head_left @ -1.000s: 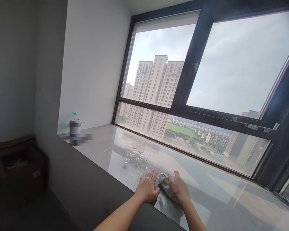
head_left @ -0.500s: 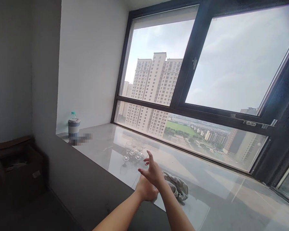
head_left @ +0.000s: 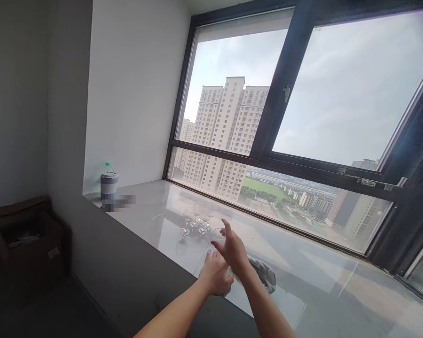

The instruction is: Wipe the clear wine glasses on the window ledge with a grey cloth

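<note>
My right hand (head_left: 232,249) is raised over the pale stone window sill (head_left: 155,206), thumb up and fingers curved round the bowl of a clear wine glass (head_left: 218,233). Just beyond it, a small group of clear stemmed glasses (head_left: 196,220) stands on the sill. My left hand (head_left: 215,274) lies lower, near the sill's front edge, fingers stretched flat and holding nothing. A crumpled grey cloth (head_left: 264,274) lies on the sill to the right of both hands, partly hidden by my right forearm.
A bottle with a green cap (head_left: 109,180) stands at the sill's far left by the white wall. A large dark-framed window (head_left: 268,117) runs along the back. A brown cardboard box (head_left: 24,234) sits on the floor at left.
My right hand let go of the grey cloth and rose leftward to the glass. My left hand came off the glass and lies flat. The cloth stays on the sill.
</note>
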### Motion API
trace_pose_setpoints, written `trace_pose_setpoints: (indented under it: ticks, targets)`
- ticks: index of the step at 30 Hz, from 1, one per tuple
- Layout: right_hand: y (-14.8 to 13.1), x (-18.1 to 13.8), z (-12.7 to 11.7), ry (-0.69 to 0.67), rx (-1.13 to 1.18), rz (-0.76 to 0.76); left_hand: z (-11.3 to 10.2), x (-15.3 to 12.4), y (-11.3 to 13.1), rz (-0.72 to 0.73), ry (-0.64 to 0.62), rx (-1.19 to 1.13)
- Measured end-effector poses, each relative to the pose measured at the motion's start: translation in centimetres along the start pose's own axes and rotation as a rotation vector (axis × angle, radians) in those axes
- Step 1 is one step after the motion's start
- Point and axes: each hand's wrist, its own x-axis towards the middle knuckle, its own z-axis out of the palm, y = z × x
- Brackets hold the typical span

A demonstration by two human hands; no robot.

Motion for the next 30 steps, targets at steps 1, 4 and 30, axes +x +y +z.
trace_pose_setpoints:
  ticks: [1,4,30]
  targets:
    - [0.7,0.3,-0.3,0.074,0.024,0.037,0.1,0.0,0.0,-0.002,-0.006,0.006]
    - [3.5,1.1,-1.7,0.307,0.058,0.178,0.4,0.1,-0.2,-0.012,-0.034,0.012]
    - [17.3,-0.8,-9.2,0.364,-0.092,1.056,-0.2,-0.6,0.0,-0.01,-0.042,-0.087]
